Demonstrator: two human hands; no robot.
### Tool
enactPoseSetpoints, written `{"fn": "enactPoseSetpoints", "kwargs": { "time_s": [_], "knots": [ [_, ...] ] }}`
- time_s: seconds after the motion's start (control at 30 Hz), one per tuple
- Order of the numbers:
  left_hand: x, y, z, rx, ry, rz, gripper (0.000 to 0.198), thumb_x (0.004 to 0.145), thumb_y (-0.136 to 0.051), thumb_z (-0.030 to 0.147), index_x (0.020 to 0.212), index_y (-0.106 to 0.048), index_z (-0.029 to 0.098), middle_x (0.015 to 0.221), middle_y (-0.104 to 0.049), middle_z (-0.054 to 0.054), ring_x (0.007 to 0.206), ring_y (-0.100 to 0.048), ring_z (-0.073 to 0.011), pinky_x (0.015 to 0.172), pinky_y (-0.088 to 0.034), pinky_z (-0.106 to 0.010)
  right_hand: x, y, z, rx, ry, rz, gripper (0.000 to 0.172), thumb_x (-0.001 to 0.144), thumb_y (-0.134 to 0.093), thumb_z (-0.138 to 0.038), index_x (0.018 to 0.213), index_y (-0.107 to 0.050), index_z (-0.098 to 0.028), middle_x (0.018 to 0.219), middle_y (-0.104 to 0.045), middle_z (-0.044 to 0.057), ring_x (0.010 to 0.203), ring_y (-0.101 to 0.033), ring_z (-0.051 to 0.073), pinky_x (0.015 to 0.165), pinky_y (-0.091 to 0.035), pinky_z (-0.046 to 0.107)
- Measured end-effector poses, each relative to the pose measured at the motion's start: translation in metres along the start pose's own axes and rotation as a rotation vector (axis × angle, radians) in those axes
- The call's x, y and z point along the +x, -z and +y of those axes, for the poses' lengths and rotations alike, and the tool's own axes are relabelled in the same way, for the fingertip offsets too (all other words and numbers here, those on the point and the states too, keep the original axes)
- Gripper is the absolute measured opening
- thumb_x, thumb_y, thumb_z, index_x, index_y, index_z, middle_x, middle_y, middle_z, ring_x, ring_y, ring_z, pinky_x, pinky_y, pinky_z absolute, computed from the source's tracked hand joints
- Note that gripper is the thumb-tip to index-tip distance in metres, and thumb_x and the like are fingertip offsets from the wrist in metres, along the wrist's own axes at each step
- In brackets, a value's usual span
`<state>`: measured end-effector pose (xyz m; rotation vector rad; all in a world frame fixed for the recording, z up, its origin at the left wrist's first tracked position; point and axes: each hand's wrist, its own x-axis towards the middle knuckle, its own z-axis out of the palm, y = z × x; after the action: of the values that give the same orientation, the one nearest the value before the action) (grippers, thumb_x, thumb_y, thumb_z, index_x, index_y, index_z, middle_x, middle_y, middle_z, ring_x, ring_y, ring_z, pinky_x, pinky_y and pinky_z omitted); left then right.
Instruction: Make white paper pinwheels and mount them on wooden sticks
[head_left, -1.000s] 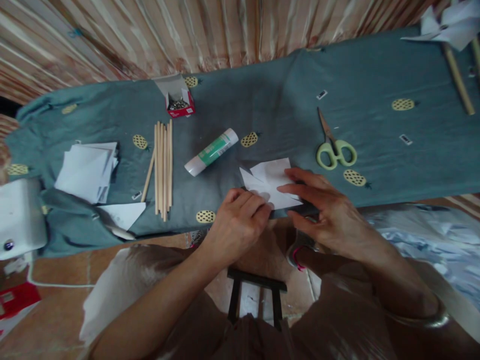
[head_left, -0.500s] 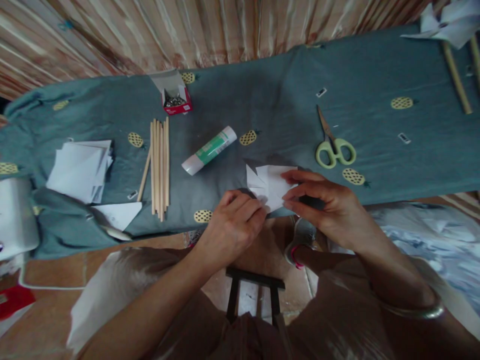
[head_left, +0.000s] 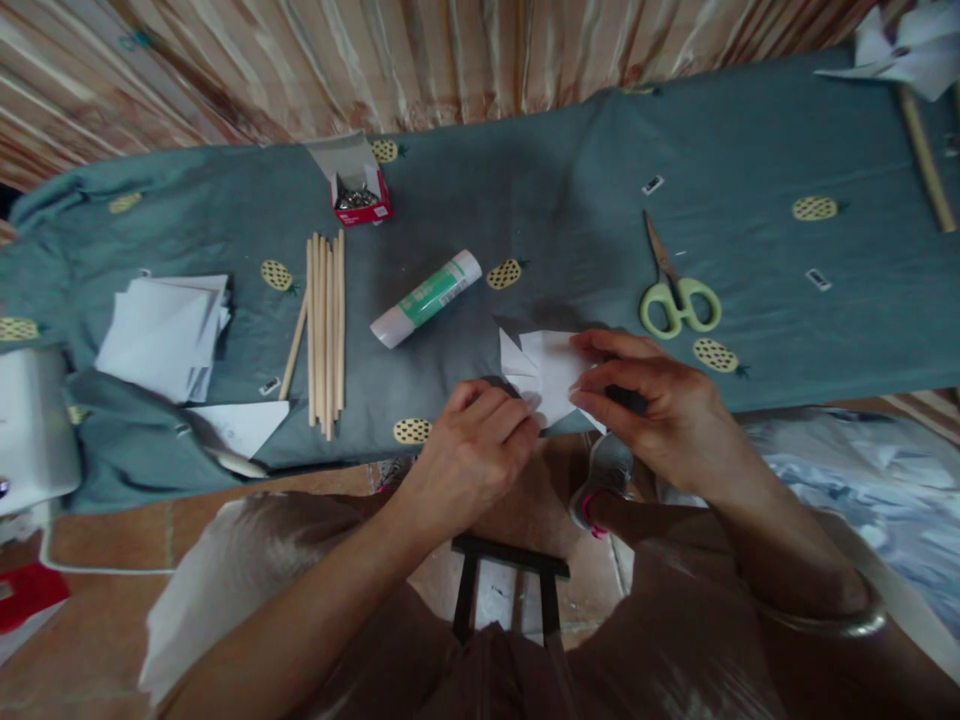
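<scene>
A white sheet of paper [head_left: 553,372] with cut, partly lifted flaps lies at the near edge of the cloth-covered table, between my hands. My left hand [head_left: 480,435] is closed on its lower left part, the fingertips curled down and partly hidden. From the right, my right hand [head_left: 649,400] pinches the paper's right edge between thumb and fingers. Beyond the paper rests a glue stick [head_left: 426,300] with a green label. Green-handled scissors [head_left: 679,300] lie to the right of it, blades partly apart and pointing away from me.
Left of the glue stick are several wooden sticks [head_left: 325,335] and a stack of white paper [head_left: 161,335]. An opened red box [head_left: 361,200] holds small metal pieces. At the far right is a paper pinwheel [head_left: 904,55] on a stick. A white device [head_left: 34,430] stands at the left edge.
The view has shifted slightly, so the table things appear a little further right. Both hands keep their hold on the paper, with hardly any movement.
</scene>
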<state>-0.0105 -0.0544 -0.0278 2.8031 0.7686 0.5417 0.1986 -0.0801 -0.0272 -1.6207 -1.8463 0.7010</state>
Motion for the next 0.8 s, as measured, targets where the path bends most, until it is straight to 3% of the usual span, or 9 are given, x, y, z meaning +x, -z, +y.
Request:
{"fn": "enactPoseSetpoints", "kwargs": {
  "time_s": [0.4,0.8],
  "knots": [
    [0.001,0.000,0.001,0.004,-0.005,-0.005,0.013,0.091,-0.052,0.016,0.092,-0.065,0.013,0.090,-0.069,-0.004,0.082,-0.060,-0.0170,0.076,-0.043,-0.034,0.005,-0.009,-0.010,-0.070,0.040,0.012,0.009,0.082,-0.059,-0.016,0.076,-0.066,-0.017,0.122,-0.062,0.014,0.117,-0.056,0.028,0.098,-0.045,0.045],
    [0.001,0.000,0.001,-0.002,0.002,-0.020,0.014,0.091,-0.052,0.016,0.092,-0.065,0.013,0.087,-0.068,-0.005,0.082,-0.059,-0.0175,0.075,-0.042,-0.034,0.005,-0.012,-0.011,-0.106,0.037,0.048,0.009,0.081,-0.058,-0.016,0.076,-0.064,-0.021,0.120,-0.063,0.010,0.113,-0.058,0.028,0.094,-0.048,0.047]
  ]
}}
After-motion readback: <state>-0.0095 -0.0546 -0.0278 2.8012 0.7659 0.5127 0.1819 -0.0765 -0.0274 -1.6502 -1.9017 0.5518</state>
